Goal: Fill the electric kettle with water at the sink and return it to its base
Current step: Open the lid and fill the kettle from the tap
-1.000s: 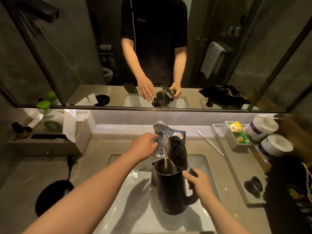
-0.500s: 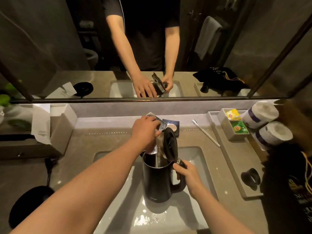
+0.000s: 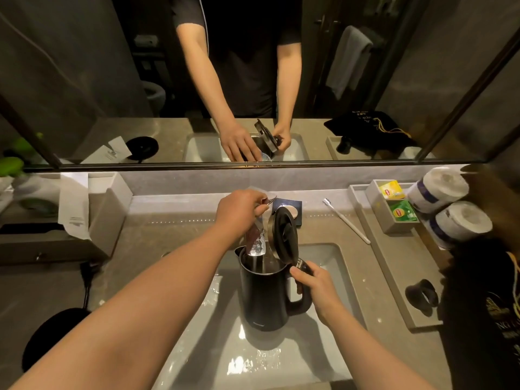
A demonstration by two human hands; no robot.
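Kettle [image 3: 264, 294] is held upright in the sink [image 3: 332, 263] under the faucet [image 3: 257, 237], lid [image 3: 284, 237] raised. Its handle is gripped by the right hand [image 3: 318, 291]; the faucet lever is grasped by the left hand [image 3: 239, 212]. Its base [image 3: 47, 333] sits on the tabletop [image 3: 168, 229], well apart.

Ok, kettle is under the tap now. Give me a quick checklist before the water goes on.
1. Lid open and upright, clear of the opening: ok.
2. Kettle mouth under the faucet spout: ok.
3. Right hand grips the kettle handle: ok.
4. Left hand on the faucet lever: ok.
5. Water flowing into the kettle: cannot tell.
6. Base on the counter at left, with nothing on it: ok.
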